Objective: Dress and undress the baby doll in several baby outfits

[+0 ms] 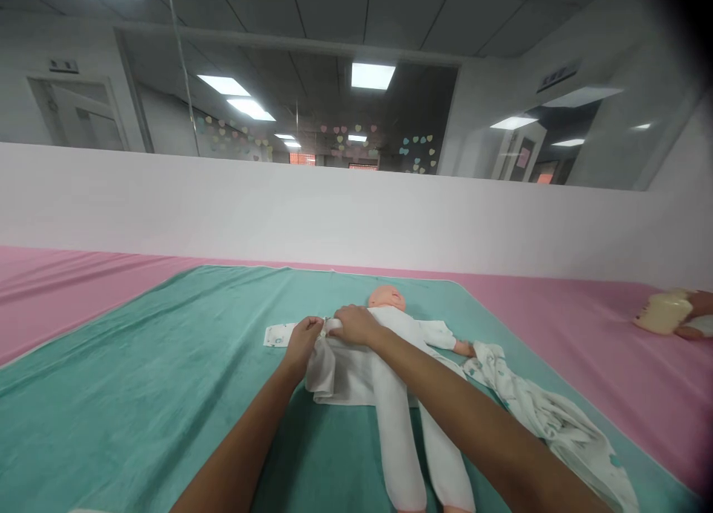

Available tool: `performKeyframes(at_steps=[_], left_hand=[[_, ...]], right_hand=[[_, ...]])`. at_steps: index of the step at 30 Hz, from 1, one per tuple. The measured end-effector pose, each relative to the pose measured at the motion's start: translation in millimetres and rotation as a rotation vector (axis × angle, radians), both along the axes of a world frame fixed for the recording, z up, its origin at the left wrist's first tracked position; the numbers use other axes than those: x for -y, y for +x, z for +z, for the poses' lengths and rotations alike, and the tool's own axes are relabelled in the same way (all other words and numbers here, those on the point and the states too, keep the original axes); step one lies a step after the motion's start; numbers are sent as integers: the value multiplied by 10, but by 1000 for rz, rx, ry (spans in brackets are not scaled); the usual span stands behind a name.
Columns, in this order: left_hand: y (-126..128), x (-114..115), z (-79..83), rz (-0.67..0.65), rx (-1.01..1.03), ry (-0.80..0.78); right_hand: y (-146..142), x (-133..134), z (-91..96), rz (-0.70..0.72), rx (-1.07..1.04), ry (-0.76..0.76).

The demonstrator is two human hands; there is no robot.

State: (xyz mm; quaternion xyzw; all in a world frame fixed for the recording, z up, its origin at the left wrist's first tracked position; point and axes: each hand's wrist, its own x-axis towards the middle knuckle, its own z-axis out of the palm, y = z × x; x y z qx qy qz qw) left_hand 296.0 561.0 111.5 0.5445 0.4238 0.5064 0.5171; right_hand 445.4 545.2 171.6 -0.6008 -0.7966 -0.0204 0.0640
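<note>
A baby doll (pixel 387 296) with a white body lies on its back, head away from me, on a teal blanket (pixel 139 394). Spread beneath it is a white baby shirt (pixel 348 376), one patterned sleeve (pixel 277 335) stretched out to the left, the other around the arm at the right. My left hand (pixel 305 338) pinches the shirt near the left sleeve opening. Close beside it, my right hand (pixel 352 324) has its fingers curled on the shirt cloth by the doll's shoulder. What lies under its fingers is partly hidden.
Right of the doll lies a crumpled white patterned garment (pixel 549 416). A pink cover (pixel 568 320) surrounds the blanket. Near the right edge is a pale yellow object (pixel 662 312) beside a skin-toned shape. Behind stands a low white wall (pixel 223 208) with glass above.
</note>
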Motion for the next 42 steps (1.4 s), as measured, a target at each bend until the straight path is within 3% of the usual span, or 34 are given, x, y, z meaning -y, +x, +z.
performKeyframes(at_steps=[3,5,7,9,13,19,25,30,33,39,42], left_hand=[[-10,6,-7,31,88,-43],[-2,11,-6,58,134,-78],[19,19,-3,75,165,-105],[43,29,0,84,179,-124],[79,32,-3,77,232,-141],[134,56,10,75,258,-111],[140,76,-12,78,232,-113],[154,69,-41,61,201,-80],[190,107,-14,37,167,-74],[225,181,53,31,71,-67],[192,146,76,43,101,-83]], right_hand=[[313,259,-5,-104,-144,148],[623,455,-44,-292,-329,298],[946,635,-127,-506,-438,340],[1218,775,-245,-624,-537,230],[1483,901,-481,-650,-893,-9],[1436,927,-586,-667,-1376,-168],[1401,949,-578,-541,-1890,-311],[1301,937,-608,-384,-2040,-484],[1151,862,-638,-293,-2124,-500],[941,663,-685,-498,-2036,-300],[985,691,-683,-505,-1965,-254]])
